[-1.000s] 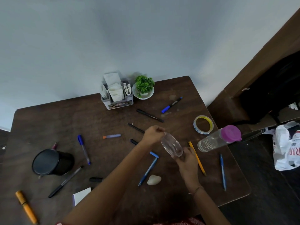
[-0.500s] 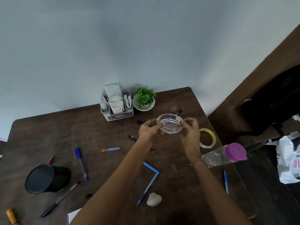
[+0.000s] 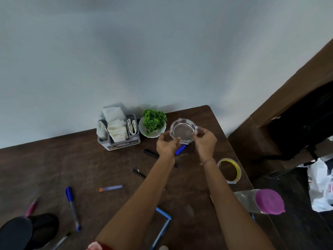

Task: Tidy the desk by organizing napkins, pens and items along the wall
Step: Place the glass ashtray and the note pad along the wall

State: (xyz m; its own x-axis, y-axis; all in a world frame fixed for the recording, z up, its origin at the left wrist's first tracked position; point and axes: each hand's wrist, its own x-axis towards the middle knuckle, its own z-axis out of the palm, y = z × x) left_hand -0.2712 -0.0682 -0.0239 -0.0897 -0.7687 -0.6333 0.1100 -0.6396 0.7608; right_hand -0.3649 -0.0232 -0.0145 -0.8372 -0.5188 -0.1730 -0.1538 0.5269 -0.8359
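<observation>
Both hands hold a clear round glass dish (image 3: 183, 130) near the wall, the left hand (image 3: 166, 145) and right hand (image 3: 205, 139) pinching its rim, beside a small green potted plant (image 3: 154, 121) on the dark wooden worktop (image 3: 54, 168).

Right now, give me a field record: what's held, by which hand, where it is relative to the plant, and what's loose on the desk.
held item: glass ashtray
left hand: pinches its near-left rim
right hand: grips its near-right rim
position: by the wall, just right of the potted plant
contact with desk: cannot tell
napkin holder: at the wall, left of the plant, napkins inside
loose: blue pen, tape roll, bottle on its side
</observation>
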